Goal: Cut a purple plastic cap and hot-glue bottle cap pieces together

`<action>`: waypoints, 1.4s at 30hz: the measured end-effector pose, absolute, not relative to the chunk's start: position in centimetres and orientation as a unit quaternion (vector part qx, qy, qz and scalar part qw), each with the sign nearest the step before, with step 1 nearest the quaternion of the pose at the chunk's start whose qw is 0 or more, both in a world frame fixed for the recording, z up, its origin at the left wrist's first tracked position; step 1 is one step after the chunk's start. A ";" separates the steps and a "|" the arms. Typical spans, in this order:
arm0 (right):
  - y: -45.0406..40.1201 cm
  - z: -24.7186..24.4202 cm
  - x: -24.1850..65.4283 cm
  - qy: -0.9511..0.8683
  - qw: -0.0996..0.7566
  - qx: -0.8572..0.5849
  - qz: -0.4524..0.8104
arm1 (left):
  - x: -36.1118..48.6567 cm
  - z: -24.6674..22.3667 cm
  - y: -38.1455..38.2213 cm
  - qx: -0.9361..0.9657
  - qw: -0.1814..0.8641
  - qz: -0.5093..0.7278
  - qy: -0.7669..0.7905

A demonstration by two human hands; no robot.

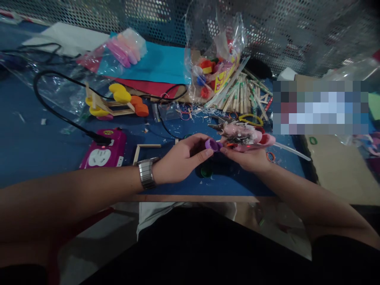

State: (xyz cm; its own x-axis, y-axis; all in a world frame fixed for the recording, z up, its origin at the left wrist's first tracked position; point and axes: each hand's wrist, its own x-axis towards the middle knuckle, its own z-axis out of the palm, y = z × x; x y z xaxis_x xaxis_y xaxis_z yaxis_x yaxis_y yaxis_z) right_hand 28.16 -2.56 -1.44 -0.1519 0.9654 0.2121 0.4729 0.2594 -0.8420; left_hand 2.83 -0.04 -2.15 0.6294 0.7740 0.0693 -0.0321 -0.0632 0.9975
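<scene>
Purple plastic piece [211, 145] pinched by the left hand [188, 153] — above the surface [190, 189], near its front edge. I see the right hand [247, 159] touching it, but can't tell whether hidden fingers grip the pink glue gun [242, 132].

Head-worn view, forward and downward.

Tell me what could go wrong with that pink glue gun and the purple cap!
The nozzle of the pink glue gun sits close to the left hand; if hot, it might burn it. The purple cap, held by the fingertips, could slip. The black cable loops over the table to the magenta power socket, so a bump might tug it.
</scene>
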 end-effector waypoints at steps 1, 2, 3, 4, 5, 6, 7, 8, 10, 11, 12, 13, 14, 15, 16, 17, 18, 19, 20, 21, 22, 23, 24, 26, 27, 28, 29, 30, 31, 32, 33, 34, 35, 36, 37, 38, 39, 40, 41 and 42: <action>-2.5 -1.4 28.2 -0.695 0.382 -0.518 0.321 | 2.9 -2.2 0.0 0.653 0.623 0.328 0.279; -2.4 -1.4 28.2 -0.702 0.377 -0.509 0.326 | 2.9 -2.2 0.0 0.652 0.624 0.332 0.274; -2.3 -1.3 28.2 -0.710 0.376 -0.496 0.330 | 3.0 -2.2 0.0 0.652 0.625 0.334 0.269; -2.2 -1.2 28.2 -0.719 0.376 -0.481 0.332 | 3.0 -2.2 0.0 0.652 0.627 0.335 0.266; -2.1 -1.1 28.1 -0.726 0.378 -0.470 0.332 | 3.0 -2.3 0.0 0.651 0.629 0.336 0.262; -2.0 -1.1 28.1 -0.732 0.380 -0.460 0.331 | 3.0 -2.3 0.0 0.649 0.630 0.338 0.259; -2.0 -1.0 28.0 -0.737 0.380 -0.451 0.331 | 3.0 -2.3 0.0 0.647 0.632 0.340 0.256; -1.9 -1.0 27.9 -0.741 0.377 -0.444 0.333 | 3.0 -2.3 0.0 0.646 0.634 0.341 0.254; -1.9 -0.9 27.8 -0.747 0.369 -0.435 0.341 | 3.0 -2.3 0.0 0.645 0.635 0.338 0.257; -1.9 -0.8 27.7 -0.748 0.364 -0.433 0.347 | 3.0 -2.3 0.0 0.647 0.634 0.335 0.261; -1.9 -0.7 27.6 -0.749 0.359 -0.432 0.352 | 3.0 -2.4 0.0 0.650 0.631 0.332 0.263; -1.9 -0.6 27.5 -0.749 0.356 -0.432 0.355 | 3.0 -2.5 0.0 0.653 0.627 0.331 0.265; -1.9 -0.5 27.4 -0.749 0.356 -0.431 0.356 | 3.0 -2.6 0.0 0.658 0.621 0.331 0.267; -1.9 -0.5 27.4 -0.750 0.356 -0.429 0.356 | 3.0 -2.8 0.0 0.662 0.615 0.333 0.270; -1.9 -0.4 27.3 -0.751 0.356 -0.427 0.357 | 3.0 -2.9 0.0 0.665 0.610 0.333 0.272; -1.8 -0.3 27.2 -0.752 0.356 -0.424 0.358 | 3.0 -3.0 0.0 0.667 0.608 0.332 0.274; -1.8 -0.2 27.2 -0.753 0.356 -0.421 0.359 | 3.0 -3.1 0.0 0.667 0.610 0.328 0.276; -1.8 -0.2 27.2 -0.754 0.358 -0.416 0.361 | 3.0 -3.1 0.1 0.665 0.615 0.322 0.275; -1.8 -0.1 27.3 -0.756 0.359 -0.411 0.362 | 3.0 -3.1 0.1 0.664 0.620 0.316 0.273; -1.9 -0.1 27.3 -0.758 0.360 -0.405 0.363 | 3.0 -3.0 0.1 0.664 0.624 0.311 0.270; -1.9 -0.1 27.4 -0.759 0.361 -0.400 0.364 | 3.0 -2.9 0.1 0.666 0.625 0.308 0.267; -1.9 -0.1 27.4 -0.760 0.364 -0.396 0.365 | 3.0 -2.8 0.2 0.670 0.622 0.305 0.266; -1.9 -0.2 27.5 -0.761 0.366 -0.392 0.365 | 2.9 -2.7 0.2 0.674 0.619 0.305 0.264; -1.9 -0.2 27.7 -0.769 0.365 -0.381 0.362 | 2.9 -2.6 0.2 0.680 0.614 0.304 0.263; -1.9 -0.3 27.7 -0.774 0.362 -0.378 0.356 | 2.8 -2.6 0.2 0.681 0.613 0.301 0.263; -1.9 -0.3 27.8 -0.779 0.359 -0.378 0.349 | 2.8 -2.6 0.2 0.681 0.613 0.301 0.263; -1.8 -0.3 27.8 -0.783 0.358 -0.379 0.340 | 2.8 -2.7 0.2 0.681 0.614 0.300 0.263; -1.8 -0.4 27.9 -0.786 0.357 -0.382 0.330 | 2.8 -2.7 0.2 0.679 0.616 0.300 0.263; -1.8 -0.4 27.9 -0.789 0.357 -0.384 0.321 | 2.8 -2.7 0.2 0.678 0.618 0.299 0.263; -1.8 -0.4 27.9 -0.790 0.358 -0.384 0.317 | 2.8 -2.8 0.2 0.678 0.618 0.300 0.264; -1.8 -0.4 27.9 -0.790 0.359 -0.383 0.316 | 2.8 -2.8 0.2 0.679 0.615 0.301 0.265; -1.8 -0.3 27.8 -0.790 0.360 -0.382 0.318 | 2.8 -2.8 0.2 0.682 0.610 0.303 0.267; -1.8 -0.3 27.8 -0.789 0.362 -0.379 0.320 | 2.8 -2.8 0.2 0.687 0.603 0.305 0.268; -1.8 -0.2 27.7 -0.789 0.366 -0.375 0.320 | 2.8 -2.8 0.2 0.692 0.595 0.307 0.269; -1.7 -0.2 27.7 -0.791 0.369 -0.371 0.317 | 2.8 -2.8 0.2 0.697 0.589 0.310 0.268; -1.7 -0.1 27.7 -0.794 0.369 -0.369 0.313 | 2.8 -2.7 0.3 0.700 0.584 0.312 0.268; -1.7 -0.1 27.7 -0.797 0.367 -0.367 0.308 | 2.7 -2.7 0.3 0.703 0.580 0.312 0.268; -1.7 0.0 27.7 -0.801 0.365 -0.364 0.306 | 2.7 -2.7 0.3 0.705 0.578 0.311 0.269; -1.6 0.0 27.8 -0.803 0.363 -0.361 0.305 | 2.7 -2.8 0.3 0.707 0.576 0.309 0.270; -1.6 0.0 27.8 -0.805 0.363 -0.356 0.305 | 2.7 -2.8 0.3 0.707 0.575 0.308 0.272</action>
State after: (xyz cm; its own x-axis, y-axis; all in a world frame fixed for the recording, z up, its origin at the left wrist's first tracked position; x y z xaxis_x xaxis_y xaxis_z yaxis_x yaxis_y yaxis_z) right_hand 27.84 -1.63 -0.03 -0.4818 0.7953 0.3678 0.3523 0.5602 -0.7497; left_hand 2.68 0.28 -2.80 0.6622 0.7392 0.1232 0.0298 -0.1903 0.9813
